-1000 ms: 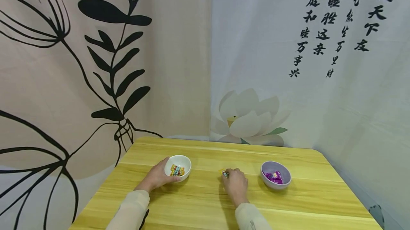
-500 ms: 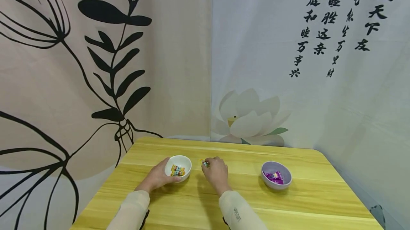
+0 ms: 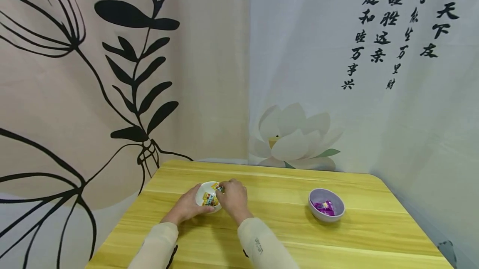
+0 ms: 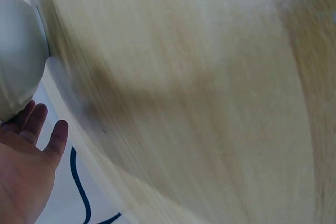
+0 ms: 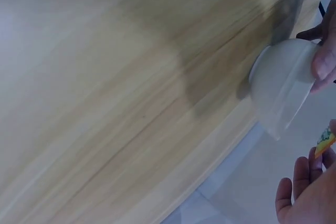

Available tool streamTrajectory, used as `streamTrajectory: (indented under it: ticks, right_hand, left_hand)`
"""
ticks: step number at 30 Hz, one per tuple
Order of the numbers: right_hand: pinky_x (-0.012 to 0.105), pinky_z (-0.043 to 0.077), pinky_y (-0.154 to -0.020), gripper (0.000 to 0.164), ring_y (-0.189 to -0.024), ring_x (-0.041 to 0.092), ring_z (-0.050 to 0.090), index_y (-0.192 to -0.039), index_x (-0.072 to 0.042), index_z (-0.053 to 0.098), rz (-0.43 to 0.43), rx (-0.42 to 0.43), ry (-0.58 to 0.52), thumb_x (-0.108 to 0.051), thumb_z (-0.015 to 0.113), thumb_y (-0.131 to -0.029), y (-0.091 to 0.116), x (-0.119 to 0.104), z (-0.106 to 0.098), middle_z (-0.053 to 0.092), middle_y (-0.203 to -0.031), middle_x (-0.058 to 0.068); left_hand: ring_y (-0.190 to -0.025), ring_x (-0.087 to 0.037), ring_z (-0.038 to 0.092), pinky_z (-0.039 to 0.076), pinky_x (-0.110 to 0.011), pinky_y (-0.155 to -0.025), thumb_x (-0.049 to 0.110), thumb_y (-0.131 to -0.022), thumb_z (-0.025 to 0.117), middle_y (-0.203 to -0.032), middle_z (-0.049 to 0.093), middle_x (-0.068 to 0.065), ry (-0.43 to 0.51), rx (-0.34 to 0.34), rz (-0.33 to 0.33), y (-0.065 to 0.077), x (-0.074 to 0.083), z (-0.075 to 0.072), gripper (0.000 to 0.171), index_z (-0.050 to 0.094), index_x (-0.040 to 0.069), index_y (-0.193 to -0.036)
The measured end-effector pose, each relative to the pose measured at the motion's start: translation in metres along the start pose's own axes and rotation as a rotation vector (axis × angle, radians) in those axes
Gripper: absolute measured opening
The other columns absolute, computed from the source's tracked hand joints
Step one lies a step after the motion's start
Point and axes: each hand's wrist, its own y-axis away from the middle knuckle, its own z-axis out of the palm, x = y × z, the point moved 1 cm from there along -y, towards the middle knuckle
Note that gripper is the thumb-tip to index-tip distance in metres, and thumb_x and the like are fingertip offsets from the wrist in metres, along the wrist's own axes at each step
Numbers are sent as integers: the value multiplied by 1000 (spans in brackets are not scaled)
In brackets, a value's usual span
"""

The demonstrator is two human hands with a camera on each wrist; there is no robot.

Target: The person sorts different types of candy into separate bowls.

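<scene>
In the head view my left hand (image 3: 187,207) holds a white bowl (image 3: 200,191) from its left side, thumb along the near rim. Several yellow wrapped candies (image 3: 210,199) lie inside it. My right hand (image 3: 235,199) pinches another yellow wrapped candy (image 3: 216,186) over the bowl's right rim. From the right wrist, the candy (image 5: 324,142) shows between the fingertips, just off the mouth of the bowl (image 5: 283,80). The left wrist view catches the outside of the bowl (image 4: 21,51) and part of my left hand (image 4: 25,179).
A lilac bowl (image 3: 319,196) with purple wrapped candies (image 3: 324,208) stands to the right on the wooden table (image 3: 277,235). Behind the table's far edge hangs a printed cloth backdrop (image 3: 209,73).
My right hand has carried its candy leftward across the table to above the white bowl. The left hand has kept its hold on the bowl.
</scene>
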Motion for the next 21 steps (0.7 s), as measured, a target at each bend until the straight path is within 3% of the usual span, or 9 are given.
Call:
streamTrajectory:
  ticks: [7, 13, 18, 21]
  right_hand:
    - [49, 50, -86, 40, -103, 28, 63, -118, -10, 72, -30, -27, -4, -37, 74, -89, -1, -6, -2, 68, -112, 10]
    - [50, 51, -86, 38, -103, 29, 64, -116, -9, 73, -23, -17, -1, -37, 72, -90, 0, 11, -10, 68, -112, 11]
    - [51, 50, -90, 40, -109, 31, 62, -118, -9, 72, 15, -44, -13, -38, 71, -91, 0, 23, -10, 66, -118, 13]
    - [53, 49, -92, 40, -110, 32, 62, -118, -8, 72, 31, -48, -18, -38, 71, -92, 1, 29, -12, 66, -119, 14]
  left_hand:
    - [-114, -30, 55, 44, -54, -96, 55, -70, 86, -145, 46, -19, -11, -6, -8, 0, 0, 4, 117, 26, 1, -156]
    - [-113, -30, 55, 44, -54, -96, 53, -69, 87, -147, 44, -21, -13, -2, -12, -2, 2, 3, 118, 26, 0, -155]
    - [-104, -24, 58, 47, -50, -91, 53, -68, 88, -135, 54, -15, -27, -10, 7, -2, 1, -2, 112, 34, 3, -152]
    - [-102, -25, 58, 48, -51, -89, 54, -68, 88, -127, 58, -13, -87, -20, 19, -2, 3, -8, 107, 39, 4, -149]
